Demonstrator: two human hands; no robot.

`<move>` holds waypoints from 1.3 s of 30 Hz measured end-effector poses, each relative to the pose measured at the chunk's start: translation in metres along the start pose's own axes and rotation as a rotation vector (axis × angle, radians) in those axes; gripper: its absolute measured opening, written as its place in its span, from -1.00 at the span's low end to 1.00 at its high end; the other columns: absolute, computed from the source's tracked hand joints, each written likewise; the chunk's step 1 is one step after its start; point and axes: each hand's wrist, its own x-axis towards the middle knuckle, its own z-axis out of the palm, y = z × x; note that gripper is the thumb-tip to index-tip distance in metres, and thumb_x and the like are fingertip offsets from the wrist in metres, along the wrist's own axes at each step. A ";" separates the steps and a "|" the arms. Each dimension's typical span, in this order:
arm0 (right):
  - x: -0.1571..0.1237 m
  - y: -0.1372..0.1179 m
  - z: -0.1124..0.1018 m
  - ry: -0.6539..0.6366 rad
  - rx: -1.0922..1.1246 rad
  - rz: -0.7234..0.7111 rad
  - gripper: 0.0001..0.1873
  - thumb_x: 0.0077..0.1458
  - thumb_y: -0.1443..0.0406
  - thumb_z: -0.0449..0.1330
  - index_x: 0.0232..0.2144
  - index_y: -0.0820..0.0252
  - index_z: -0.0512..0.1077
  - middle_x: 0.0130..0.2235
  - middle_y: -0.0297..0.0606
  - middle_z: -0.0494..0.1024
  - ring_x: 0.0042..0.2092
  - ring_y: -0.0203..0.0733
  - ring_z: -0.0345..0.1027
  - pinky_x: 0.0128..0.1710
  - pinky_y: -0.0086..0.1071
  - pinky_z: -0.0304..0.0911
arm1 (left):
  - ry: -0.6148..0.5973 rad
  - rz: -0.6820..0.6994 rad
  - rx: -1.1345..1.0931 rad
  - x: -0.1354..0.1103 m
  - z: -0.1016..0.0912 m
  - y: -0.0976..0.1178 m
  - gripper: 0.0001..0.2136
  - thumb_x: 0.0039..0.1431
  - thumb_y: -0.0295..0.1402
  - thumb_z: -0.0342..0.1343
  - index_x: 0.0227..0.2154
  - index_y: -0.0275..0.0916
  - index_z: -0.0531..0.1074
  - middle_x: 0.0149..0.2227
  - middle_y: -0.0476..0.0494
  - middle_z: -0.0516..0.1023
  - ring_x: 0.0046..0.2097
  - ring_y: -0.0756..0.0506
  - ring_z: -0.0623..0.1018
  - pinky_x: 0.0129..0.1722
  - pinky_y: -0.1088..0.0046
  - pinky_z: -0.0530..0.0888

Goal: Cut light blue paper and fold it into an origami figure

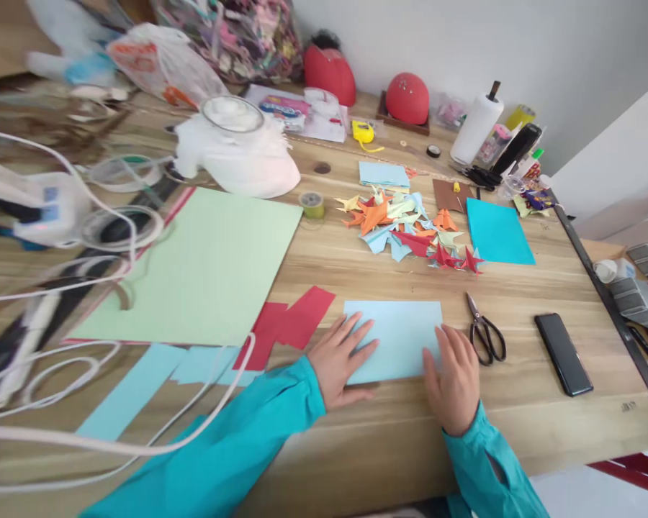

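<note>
A light blue sheet of paper (397, 338) lies flat on the wooden table in front of me. My left hand (341, 360) rests on its left edge with the fingers spread. At the sheet's right edge is my right hand (454, 374), its fingers stretched out and the thumb apart, touching the paper's side. Just right of that hand lie black-handled scissors (484, 332), their blades pointing away from me. Red paper pieces (297, 316) sit left of my left hand. Beyond the sheet is a pile of folded paper cranes (410, 226) in several colours.
A large pale green sheet (210, 266) covers the left side, with white cables (124, 450) looping nearby. A black phone (564, 354) lies at the right. Farther back are a turquoise paper square (500, 232), a thread spool (312, 205) and a yellow tape measure (363, 132).
</note>
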 end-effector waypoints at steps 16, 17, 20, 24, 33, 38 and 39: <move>0.044 -0.044 0.011 -0.615 -0.186 -0.068 -0.40 0.15 -0.08 -0.06 0.16 0.00 0.23 0.23 -0.07 0.18 0.20 0.17 0.02 0.11 0.19 -0.10 | 0.036 0.030 0.070 0.005 0.012 -0.011 -0.39 0.13 0.08 -0.06 0.11 -0.23 0.30 0.20 -0.41 0.21 0.25 -0.47 0.08 0.14 -0.15 0.13; 0.045 -0.044 0.010 -0.639 -0.177 -0.056 -0.39 0.14 -0.09 -0.06 0.17 -0.02 0.21 0.24 -0.08 0.15 0.20 0.17 -0.01 0.08 0.17 -0.04 | 0.034 0.024 0.075 0.006 0.012 -0.012 -0.44 0.17 0.04 -0.08 0.10 -0.22 0.33 0.19 -0.39 0.22 0.25 -0.45 0.10 0.14 -0.14 0.14; 0.047 -0.040 0.009 -0.691 -0.148 -0.053 -0.37 0.13 -0.10 -0.07 0.18 -0.04 0.19 0.25 -0.10 0.11 0.21 0.17 -0.04 0.02 0.09 0.08 | 0.032 0.002 0.089 0.011 0.012 -0.014 -0.57 0.25 -0.10 -0.14 0.03 -0.20 0.41 0.16 -0.35 0.28 0.22 -0.41 0.15 0.13 -0.10 0.19; 0.046 -0.033 0.010 -0.700 -0.142 -0.086 -0.32 0.12 -0.12 -0.07 0.22 -0.02 0.12 0.29 -0.09 0.04 0.24 0.17 -0.07 0.05 0.09 0.05 | 0.039 0.005 0.081 0.017 0.014 -0.019 -0.59 0.27 -0.14 -0.15 -0.05 -0.21 0.48 0.10 -0.34 0.34 0.19 -0.34 0.22 0.12 -0.02 0.24; 0.038 -0.028 0.025 -0.749 -0.144 -0.075 -0.15 0.06 -0.16 -0.04 0.30 0.03 -0.09 0.36 -0.10 -0.19 0.32 0.21 -0.29 0.14 0.21 -0.17 | -0.074 -0.038 0.047 0.025 0.014 -0.028 -0.55 0.08 -0.06 0.10 -0.04 -0.22 0.48 0.14 -0.36 0.31 0.20 -0.37 0.21 0.16 0.04 0.20; 0.036 -0.027 0.035 -0.775 -0.143 -0.065 -0.10 0.04 -0.18 -0.05 0.31 0.04 -0.18 0.37 -0.14 -0.30 0.34 0.20 -0.41 0.16 0.23 -0.29 | -0.123 -0.053 0.050 0.028 0.010 -0.030 -0.49 0.02 0.00 0.15 -0.02 -0.17 0.47 0.16 -0.34 0.30 0.19 -0.38 0.24 0.16 0.03 0.21; 0.035 -0.027 0.037 -0.763 -0.143 -0.063 -0.10 0.05 -0.18 -0.06 0.31 0.03 -0.18 0.37 -0.14 -0.30 0.34 0.20 -0.41 0.16 0.24 -0.30 | -0.131 -0.056 0.054 0.029 0.010 -0.030 -0.48 0.00 0.02 0.16 -0.02 -0.16 0.46 0.16 -0.33 0.30 0.19 -0.38 0.23 0.16 0.03 0.21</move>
